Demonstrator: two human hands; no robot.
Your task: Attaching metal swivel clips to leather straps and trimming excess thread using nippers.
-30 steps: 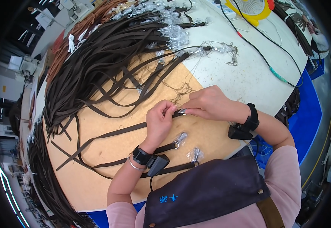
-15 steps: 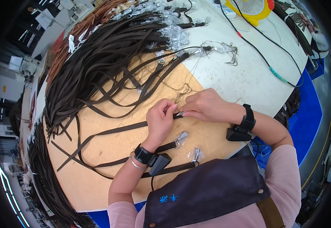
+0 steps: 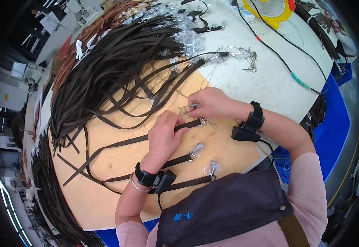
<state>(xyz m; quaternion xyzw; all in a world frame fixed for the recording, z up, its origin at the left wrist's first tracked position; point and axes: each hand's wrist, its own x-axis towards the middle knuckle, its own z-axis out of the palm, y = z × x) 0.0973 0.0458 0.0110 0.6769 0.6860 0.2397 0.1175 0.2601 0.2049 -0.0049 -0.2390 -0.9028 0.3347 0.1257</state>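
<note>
1. Dark brown strap (image 3: 187, 124) under the left hand (image 3: 165, 136): matt, leather-like, with a shiny metal ring at three o'clock.
2. Board (image 3: 117, 156): tan, matt, wood-like.
3. Tabletop (image 3: 262, 78): smooth white.

table (image 3: 266, 82) strewn with dark straps (image 3: 113, 70).

Pretty bright, even overhead light, so the shadows under the hands are soft and small. The white table top (image 3: 270, 82) far right looks a bit washed out. Heavy fisheye bending at the edges, black corners, centre sharp.
</note>
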